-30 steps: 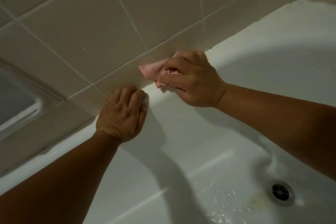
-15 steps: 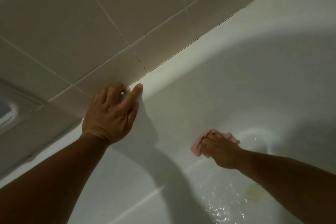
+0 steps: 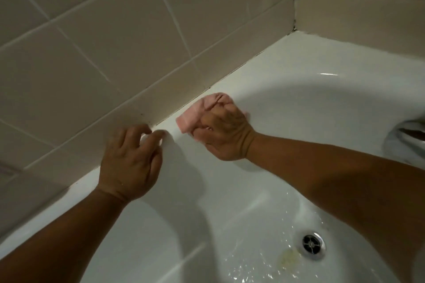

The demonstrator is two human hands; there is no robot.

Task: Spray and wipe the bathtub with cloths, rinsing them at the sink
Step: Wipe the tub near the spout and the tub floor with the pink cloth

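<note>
The white bathtub (image 3: 299, 103) fills the lower right of the view, its far rim running along the tiled wall. My right hand (image 3: 224, 131) grips a folded pink cloth (image 3: 195, 112) and presses it against the tub's rim near the wall joint. To the left of it, my left hand (image 3: 131, 161) rests on the same rim, fingers bent over the edge and touching the tiles, holding nothing. Water glistens on the tub floor around the metal drain (image 3: 313, 245).
Beige wall tiles (image 3: 115, 41) rise behind the rim and meet a second wall at the corner (image 3: 295, 27). A yellowish stain (image 3: 288, 259) lies beside the drain. A grey-white object (image 3: 407, 142) shows at the right edge.
My right hand has brought the pink cloth back up from the tub's lower slope to the rim by the wall. My left hand stays on the rim.
</note>
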